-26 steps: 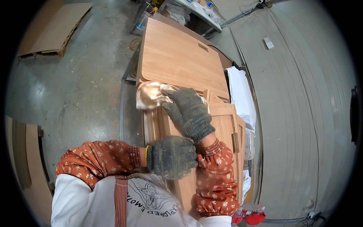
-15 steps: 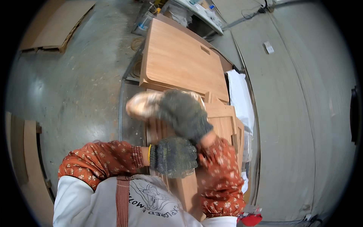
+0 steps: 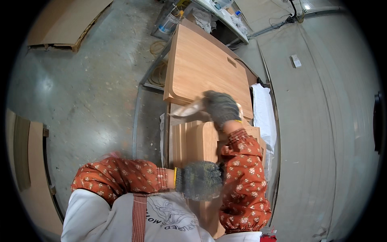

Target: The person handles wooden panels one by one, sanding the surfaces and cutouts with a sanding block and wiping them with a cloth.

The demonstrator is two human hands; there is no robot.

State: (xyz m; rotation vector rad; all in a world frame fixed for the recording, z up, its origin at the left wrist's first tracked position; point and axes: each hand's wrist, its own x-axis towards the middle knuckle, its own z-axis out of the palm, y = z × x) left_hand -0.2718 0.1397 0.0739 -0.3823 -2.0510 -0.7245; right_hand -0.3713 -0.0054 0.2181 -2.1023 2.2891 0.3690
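In its dark knitted glove, my right hand (image 3: 222, 108) is closed on a pale rag (image 3: 188, 109) that trails out to the left, blurred by motion. It is above the far end of a light wooden piece with a rounded corner (image 3: 209, 139). My left hand (image 3: 200, 180), gloved the same way, lies over the near part of that piece, its fingers toward my right forearm. From this side I cannot tell how its fingers grip. Next to the rounded piece are several wooden strips or edges (image 3: 183, 141).
Beyond my hands lies a large wooden panel (image 3: 209, 66) with a small rectangular slot. White wrapping (image 3: 264, 109) lies along the right side. A metal frame edge (image 3: 136, 117) runs on the left. Farther off are a pallet with a board (image 3: 68, 24) and a cluttered bench (image 3: 221, 16).
My right hand and the rag have swung away from the strips, uncovering the rounded wooden piece. The rag now looks thinner and stretched out. My left hand stays over the wood.
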